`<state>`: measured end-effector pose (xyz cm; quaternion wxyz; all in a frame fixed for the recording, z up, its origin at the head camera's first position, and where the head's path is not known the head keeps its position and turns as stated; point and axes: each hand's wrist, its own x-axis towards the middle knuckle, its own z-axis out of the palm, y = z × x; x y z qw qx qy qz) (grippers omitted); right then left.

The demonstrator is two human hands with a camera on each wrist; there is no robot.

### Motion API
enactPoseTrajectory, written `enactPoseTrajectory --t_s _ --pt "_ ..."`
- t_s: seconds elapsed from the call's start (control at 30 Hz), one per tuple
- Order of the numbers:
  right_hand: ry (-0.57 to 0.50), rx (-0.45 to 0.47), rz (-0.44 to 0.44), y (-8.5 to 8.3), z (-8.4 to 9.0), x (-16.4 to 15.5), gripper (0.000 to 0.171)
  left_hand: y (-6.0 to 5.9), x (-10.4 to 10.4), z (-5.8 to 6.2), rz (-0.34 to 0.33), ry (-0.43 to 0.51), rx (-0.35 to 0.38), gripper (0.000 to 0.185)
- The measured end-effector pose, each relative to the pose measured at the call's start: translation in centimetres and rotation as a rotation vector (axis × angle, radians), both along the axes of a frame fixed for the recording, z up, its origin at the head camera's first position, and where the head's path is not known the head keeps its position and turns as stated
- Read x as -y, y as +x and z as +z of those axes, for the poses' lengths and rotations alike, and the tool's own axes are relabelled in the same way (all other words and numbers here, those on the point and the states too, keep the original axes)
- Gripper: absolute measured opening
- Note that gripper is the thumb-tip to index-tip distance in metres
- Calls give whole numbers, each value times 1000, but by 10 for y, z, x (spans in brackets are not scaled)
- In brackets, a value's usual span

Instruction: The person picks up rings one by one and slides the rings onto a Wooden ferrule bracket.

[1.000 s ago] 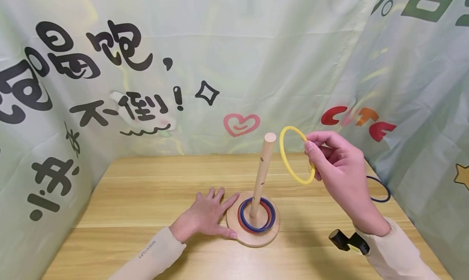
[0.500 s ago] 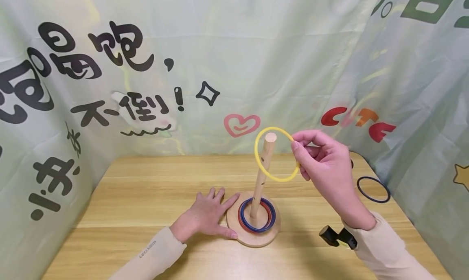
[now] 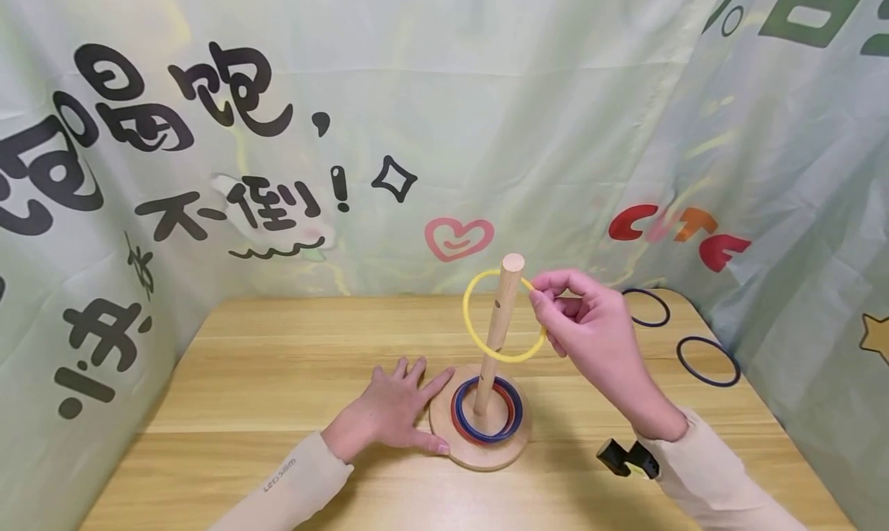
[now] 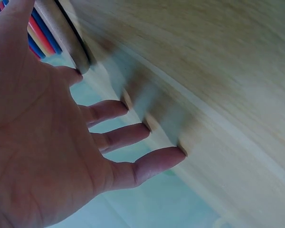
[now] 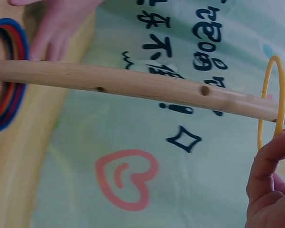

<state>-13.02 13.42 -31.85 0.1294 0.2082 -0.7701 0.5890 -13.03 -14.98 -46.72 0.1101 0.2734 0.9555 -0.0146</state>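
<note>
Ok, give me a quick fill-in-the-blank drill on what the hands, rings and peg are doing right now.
1. The right hand pinches a thin ____ plastic ring that is around the upright wooden peg.
2. The left hand lies flat on the wooden table, its fingers touching the round wooden ____.
3. A red ring and a ____ ring lie at the peg's foot.
4. ____ dark loose rings lie on the table's far right.

Missing words: yellow; base; blue; Two

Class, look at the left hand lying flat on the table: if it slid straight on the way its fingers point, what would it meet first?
Most likely the round wooden base: the left hand already touches its rim.
</note>
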Motion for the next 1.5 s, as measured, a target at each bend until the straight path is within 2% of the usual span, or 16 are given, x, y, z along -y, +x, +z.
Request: enactPoseTrajectory --t_s 0.23,0.5,0.7,0.87,1.03,1.17,1.5 --pt "23 72 -9 -3 -24 3 6 0 0 0 1 11 4 118" --pt "64 155 3 -4 -60 3 6 0 0 0 2 14 7 118" --pt "123 227 5 -3 -80 1 5 0 0 0 5 14 9 119" --pt "172 249 35 -3 -97 -1 6 0 0 0 9 10 15 119" --pt "225 233 75 -3 -115 -3 6 0 0 0 10 10 12 119" --pt "251 238 83 -1 -125 -4 6 0 0 0 1 5 -6 119" --pt "296 285 72 0 -137 -7 5 0 -1 -2 -6 -6 -21 119"
